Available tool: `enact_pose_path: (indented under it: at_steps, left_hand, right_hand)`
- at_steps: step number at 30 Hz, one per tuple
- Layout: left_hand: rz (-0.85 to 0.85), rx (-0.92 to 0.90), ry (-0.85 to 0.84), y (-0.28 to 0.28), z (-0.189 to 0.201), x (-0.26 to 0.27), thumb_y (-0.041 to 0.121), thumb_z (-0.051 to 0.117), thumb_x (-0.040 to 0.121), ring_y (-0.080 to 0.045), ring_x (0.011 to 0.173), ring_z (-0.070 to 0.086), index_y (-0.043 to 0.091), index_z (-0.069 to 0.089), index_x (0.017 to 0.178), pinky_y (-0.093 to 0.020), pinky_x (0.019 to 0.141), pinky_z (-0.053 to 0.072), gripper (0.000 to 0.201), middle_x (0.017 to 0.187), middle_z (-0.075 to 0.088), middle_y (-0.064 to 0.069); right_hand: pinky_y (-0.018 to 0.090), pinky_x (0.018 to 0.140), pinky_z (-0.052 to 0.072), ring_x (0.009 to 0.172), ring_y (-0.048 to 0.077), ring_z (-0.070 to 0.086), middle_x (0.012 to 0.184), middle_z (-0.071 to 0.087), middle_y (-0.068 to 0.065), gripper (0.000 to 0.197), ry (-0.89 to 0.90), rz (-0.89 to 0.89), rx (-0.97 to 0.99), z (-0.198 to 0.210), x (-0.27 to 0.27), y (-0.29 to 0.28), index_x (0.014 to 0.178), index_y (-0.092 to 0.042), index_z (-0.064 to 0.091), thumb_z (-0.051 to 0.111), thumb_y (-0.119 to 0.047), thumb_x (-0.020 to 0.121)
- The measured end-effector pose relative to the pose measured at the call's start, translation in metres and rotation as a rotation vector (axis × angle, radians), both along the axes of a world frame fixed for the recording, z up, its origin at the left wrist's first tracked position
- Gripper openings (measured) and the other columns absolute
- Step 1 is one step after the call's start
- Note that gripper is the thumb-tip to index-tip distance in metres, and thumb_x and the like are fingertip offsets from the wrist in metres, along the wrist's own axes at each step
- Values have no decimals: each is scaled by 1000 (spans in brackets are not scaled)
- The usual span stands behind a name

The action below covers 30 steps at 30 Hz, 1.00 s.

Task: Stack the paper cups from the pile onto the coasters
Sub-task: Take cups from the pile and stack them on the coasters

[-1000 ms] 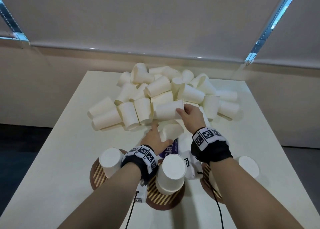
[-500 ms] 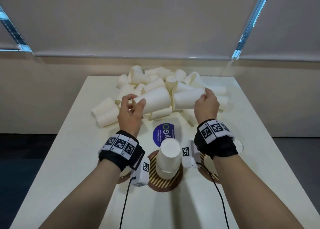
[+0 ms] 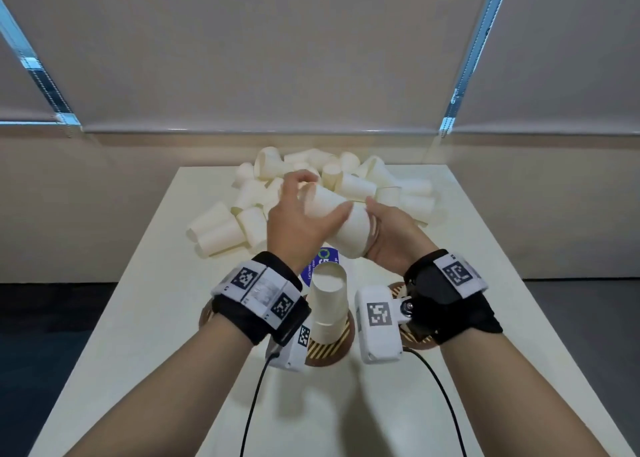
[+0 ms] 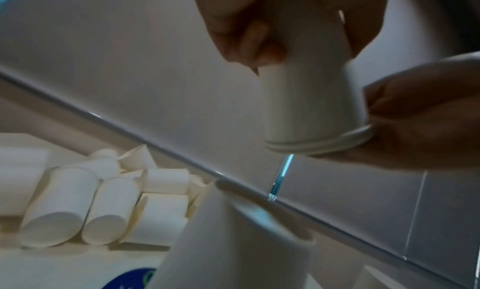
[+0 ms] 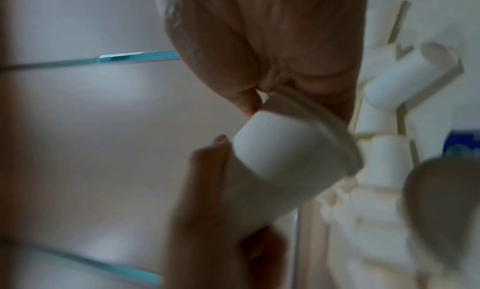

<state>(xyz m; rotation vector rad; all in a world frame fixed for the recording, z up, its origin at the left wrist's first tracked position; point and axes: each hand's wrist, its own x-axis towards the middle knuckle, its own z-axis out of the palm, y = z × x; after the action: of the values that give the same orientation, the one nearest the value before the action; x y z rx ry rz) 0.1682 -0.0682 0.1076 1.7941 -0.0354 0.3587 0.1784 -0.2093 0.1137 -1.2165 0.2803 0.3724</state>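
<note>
L hand (image 3: 298, 230): grasps nested cups (image 3: 341, 219) | R hand (image 3: 391, 240): grips their rim end | above coaster stack (image 3: 327, 306)

Two held cups (image 3: 337, 219) now nested together.

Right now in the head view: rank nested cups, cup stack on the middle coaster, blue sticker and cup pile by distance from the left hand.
1. nested cups: held in the left hand.
2. blue sticker: just below the hand.
3. cup stack: toward the person.
4. cup pile: the pile's near-left cups may rival 2 and 3; too close to call.
</note>
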Motion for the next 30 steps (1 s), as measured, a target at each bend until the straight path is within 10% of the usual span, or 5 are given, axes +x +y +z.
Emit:
enact_pose_path:
  at_steps: [8,16,23,27,30]
  left_hand:
    - [-4,833,-37,-6,-7,-16,55,63,73,-21,88,59,35,50,119,-26,68,40,51,106,56,6]
    - [-6,838,-222,-2,-21,-12,54,68,67,-16,59,53,28,63,107,-19,51,32,48,84,57,8]
    - [-368,1006,-98,5,-77,-6,55,56,67,-19,77,60,27,62,100,-25,54,43,43,92,62,6]
    - [-505,917,-140,15,-77,5,57,52,72,-12,90,49,29,65,99,-33,77,42,41,100,63,10]
    - [-530,685,32,20,-53,0,66,46,75,-2,102,49,35,62,107,-22,91,38,48,112,60,16]
  right_hand:
    - [33,80,42,90,19,52,97,55,7,33,89,138,-624,-26,-4,-8,111,-9,54,35,-33,99]
    - [39,93,44,94,21,46,101,48,10,37,59,94,-865,-53,39,-3,124,4,53,41,-14,94]
    - [30,70,41,80,28,53,86,56,11,17,15,154,-1096,-67,72,11,90,-4,59,45,-12,90]
    - [25,55,33,71,24,47,68,49,4,22,2,210,-1141,-79,88,14,66,-8,49,47,-13,88]
    - [28,75,40,93,27,54,98,60,11,20,2,300,-1132,-87,96,14,102,-6,62,49,-14,89]
